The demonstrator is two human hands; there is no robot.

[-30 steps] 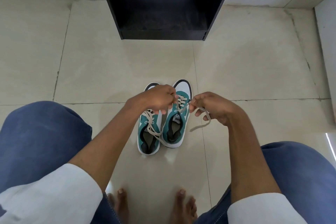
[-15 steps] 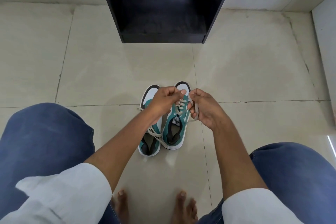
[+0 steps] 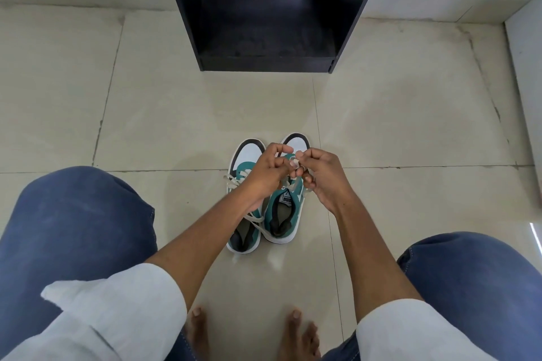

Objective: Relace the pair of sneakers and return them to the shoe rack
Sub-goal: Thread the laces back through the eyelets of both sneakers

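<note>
Two teal and white sneakers stand side by side on the tiled floor, toes pointing away from me. The left sneaker (image 3: 244, 231) has loose cream laces trailing over its side. Above the right sneaker (image 3: 283, 214), my left hand (image 3: 268, 173) and my right hand (image 3: 321, 176) meet, each pinching an end of its cream lace (image 3: 293, 162). The fingers hide most of the lacing. The black shoe rack (image 3: 264, 9) stands ahead against the wall, its lower shelf bare.
My knees in blue jeans frame the view at both sides, and my bare feet (image 3: 249, 331) rest on the floor just behind the sneakers. A pale wall or door edge (image 3: 528, 82) runs along the right. Beige tiles lie between the sneakers and the rack.
My hands have come together over the right sneaker; the right hand, earlier pulled out to the side with a lace end dangling, now sits close to the left with the lace gathered.
</note>
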